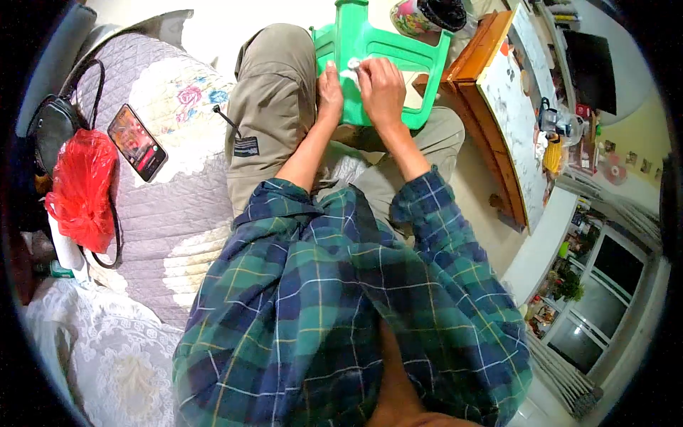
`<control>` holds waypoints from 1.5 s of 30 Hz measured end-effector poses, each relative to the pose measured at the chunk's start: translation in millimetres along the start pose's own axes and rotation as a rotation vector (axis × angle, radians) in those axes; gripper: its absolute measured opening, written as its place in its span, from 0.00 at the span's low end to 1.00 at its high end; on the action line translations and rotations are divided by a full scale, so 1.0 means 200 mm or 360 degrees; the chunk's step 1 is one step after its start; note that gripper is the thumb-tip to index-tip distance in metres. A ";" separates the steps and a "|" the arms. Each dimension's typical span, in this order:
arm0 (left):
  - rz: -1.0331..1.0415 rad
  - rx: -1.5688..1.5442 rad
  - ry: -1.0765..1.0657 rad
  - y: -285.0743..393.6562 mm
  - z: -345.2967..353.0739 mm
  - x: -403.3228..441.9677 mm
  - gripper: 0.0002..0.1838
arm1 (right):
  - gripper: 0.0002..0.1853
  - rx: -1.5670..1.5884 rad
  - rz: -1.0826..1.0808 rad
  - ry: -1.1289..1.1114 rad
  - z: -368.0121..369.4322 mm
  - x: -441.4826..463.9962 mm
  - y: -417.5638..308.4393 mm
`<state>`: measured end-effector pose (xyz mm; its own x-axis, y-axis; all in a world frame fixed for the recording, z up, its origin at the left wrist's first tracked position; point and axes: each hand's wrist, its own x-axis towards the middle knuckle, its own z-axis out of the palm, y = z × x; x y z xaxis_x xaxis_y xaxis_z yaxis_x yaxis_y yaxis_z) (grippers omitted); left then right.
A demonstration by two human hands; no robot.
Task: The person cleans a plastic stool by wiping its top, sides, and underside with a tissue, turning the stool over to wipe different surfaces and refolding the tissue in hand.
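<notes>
A green plastic piece of furniture (352,32), with an open frame like a small stool or chair, rests against my knees. My left hand (329,96) is closed on its left edge, thumb up and the other fingers mostly hidden. My right hand (383,89) is over its middle panel, the fingers bent in a pinch on a small white wad (353,64). The wad touches the green surface or lies just above it; I cannot tell which. It looks like tissue or cloth, and part of it is covered by the fingers.
On the quilted sofa cover (142,213) to my left lie a phone (137,142), a red plastic bag (84,188) and a black bag (53,128). A wooden table with a marbled top (509,107) stands at the right. Beyond the green frame is a flowered bin (413,18).
</notes>
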<state>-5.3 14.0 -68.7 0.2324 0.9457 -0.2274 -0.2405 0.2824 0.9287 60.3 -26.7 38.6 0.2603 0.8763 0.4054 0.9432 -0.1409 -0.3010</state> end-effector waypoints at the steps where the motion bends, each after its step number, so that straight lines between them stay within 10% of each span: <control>1: -0.0011 -0.0024 -0.0021 0.01 0.00 0.00 0.29 | 0.06 -0.0003 -0.0012 -0.0007 0.01 0.01 0.01; 28: 0.0038 0.0381 -0.0014 0.10 -0.01 -0.01 0.29 | 0.06 -0.0163 -0.0325 0.0294 0.20 0.55 0.08; 40: -0.0150 -0.0440 -0.0231 -0.04 -0.01 0.02 0.24 | 0.06 0.0113 -0.0028 -0.0361 -0.05 -0.01 -0.08; 41: 0.0266 -0.0078 -0.0088 -0.06 0.01 0.02 0.25 | 0.07 0.0002 -0.0119 -0.0295 -0.02 0.04 -0.07; 45: 0.0124 0.0392 -0.0042 0.01 -0.01 0.00 0.26 | 0.05 -0.0424 -0.0434 -0.0157 0.10 0.39 -0.02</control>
<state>-7.5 14.6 -67.3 0.2477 0.9575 -0.1478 -0.0226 0.1583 0.9871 72.8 51.0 54.7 -0.0160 0.9364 0.3504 0.9989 -0.0002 0.0462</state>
